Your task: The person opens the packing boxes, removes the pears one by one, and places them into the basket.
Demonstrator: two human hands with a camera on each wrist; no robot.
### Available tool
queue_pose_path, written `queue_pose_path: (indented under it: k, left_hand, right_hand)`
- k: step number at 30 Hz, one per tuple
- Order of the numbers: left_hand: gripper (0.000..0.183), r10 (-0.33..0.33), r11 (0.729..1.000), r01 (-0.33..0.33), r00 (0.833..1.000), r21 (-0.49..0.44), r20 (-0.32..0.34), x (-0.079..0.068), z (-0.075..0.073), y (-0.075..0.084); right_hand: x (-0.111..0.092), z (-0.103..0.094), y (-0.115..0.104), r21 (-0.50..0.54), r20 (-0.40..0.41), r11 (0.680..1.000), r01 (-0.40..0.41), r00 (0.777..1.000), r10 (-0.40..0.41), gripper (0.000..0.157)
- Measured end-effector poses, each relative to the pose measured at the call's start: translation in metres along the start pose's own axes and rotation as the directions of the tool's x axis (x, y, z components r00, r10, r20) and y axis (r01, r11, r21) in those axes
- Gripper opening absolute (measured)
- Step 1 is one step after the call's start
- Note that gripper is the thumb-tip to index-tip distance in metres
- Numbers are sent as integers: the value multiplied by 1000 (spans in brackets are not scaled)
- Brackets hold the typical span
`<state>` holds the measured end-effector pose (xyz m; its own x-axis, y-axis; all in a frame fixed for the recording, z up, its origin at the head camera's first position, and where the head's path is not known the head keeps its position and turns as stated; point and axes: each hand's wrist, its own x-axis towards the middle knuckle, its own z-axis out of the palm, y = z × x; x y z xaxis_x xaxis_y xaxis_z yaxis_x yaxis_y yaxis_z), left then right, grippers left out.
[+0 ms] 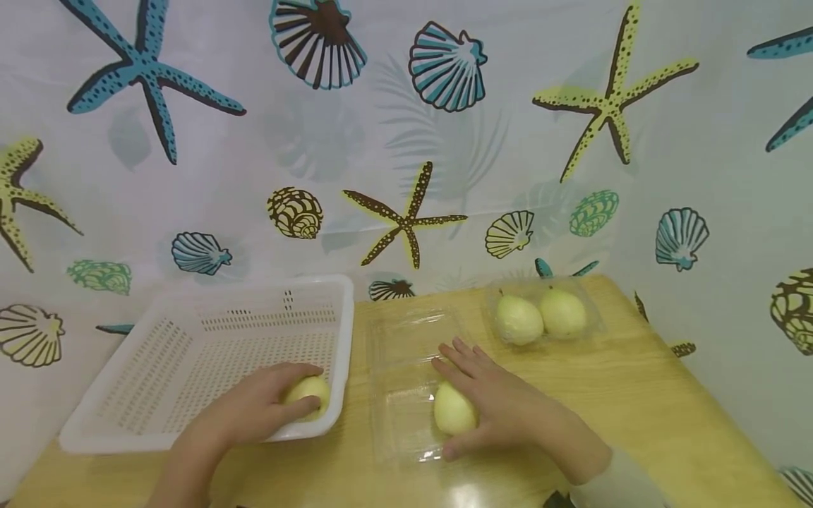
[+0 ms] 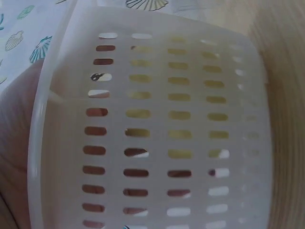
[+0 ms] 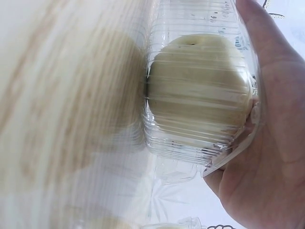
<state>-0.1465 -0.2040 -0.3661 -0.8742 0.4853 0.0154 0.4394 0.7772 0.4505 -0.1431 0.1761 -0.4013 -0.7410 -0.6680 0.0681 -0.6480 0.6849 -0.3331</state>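
In the head view my left hand [image 1: 263,398] reaches over the near right corner of a white perforated plastic basket [image 1: 346,331]. Its thumb and fingers curl round a pale yellow pear [image 1: 309,392] inside; the left wrist view shows that pear through the slots of the basket wall [image 2: 157,105]. To the right, an opened clear plastic clamshell box [image 1: 400,423] lies on the table. Within it sits another pear [image 1: 454,409], at its right side. My right hand [image 1: 498,402] lies around this pear, fingers extended past its far side and thumb spread on the near side.
Behind my right hand stands another clear plastic box [image 1: 593,321] holding two pears [image 1: 563,312]. The wooden table [image 1: 635,395] ends at a right edge. A white cloth [image 1: 508,162] printed with shells and starfish hangs along the back and right.
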Motion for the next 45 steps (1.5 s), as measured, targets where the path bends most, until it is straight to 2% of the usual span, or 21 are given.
queue_pose_path:
  k: [8,15,21,24,26,27,28,30,31,33,34,36,38,40,43,45]
  left_hand:
    - [51,-76,996,80,993,-43,93,-2,2,-1]
    - [53,-104,993,108,990,-41,93,2,2,-2]
    - [53,-105,994,107,992,-34,75,0,2,-3]
    - [51,-84,996,84,996,22,22,0,2,-2]
    - [45,-37,995,43,997,94,-64,1,1,1]
    - [41,1,990,16,993,141,-121,1,1,3]
    - [37,44,982,-8,982,189,-185,1,0,7]
    - [30,149,961,-64,939,267,-310,2,-1,19]
    - [28,211,950,-103,908,296,-361,2,-2,27]
    - [25,336,922,-199,837,331,-432,2,-1,45]
    - [25,397,905,-257,799,339,-452,2,0,55]
    - [24,503,860,-375,738,346,-451,1,5,75]
    - [26,576,817,-471,702,333,-419,-1,14,91]
    - [28,619,785,-529,691,322,-373,0,24,102]
    - [31,628,778,-561,714,285,-309,3,41,110]
    - [31,605,795,-552,750,250,-266,6,49,114]
  right_hand:
    - [-3,4,-4,3,5,1000,-9,1000,9,120]
    - [-1,0,-2,-6,-1,1000,-28,1000,28,120]
    - [1,0,-2,8,-21,1000,1,1000,0,119]
    - [2,1,-2,6,-27,1000,14,1000,-14,118]
    - [2,1,-2,4,-24,1000,11,1000,-10,119]
    - [2,2,-2,3,-23,1000,6,1000,-6,119]
    - [2,2,-2,2,-23,1000,6,1000,-6,119]
    - [1,2,-2,0,-15,1000,-13,1000,13,120]
    - [0,1,-2,-1,-18,1000,-14,1000,14,120]
    - [-2,1,-2,-4,-18,1000,-18,1000,18,120]
    - [-3,0,-2,-4,-22,1000,-13,1000,13,120]
    - [-3,0,-2,-1,-26,1000,-13,1000,13,119]
    - [-3,-1,-3,1,-30,1000,-4,1000,4,118]
    - [-2,-1,-3,2,-38,1000,6,999,-6,117]
    - [-1,-1,-2,2,-38,1000,12,999,-11,116]
    - [-1,-1,-2,2,-37,1000,16,999,-16,116]
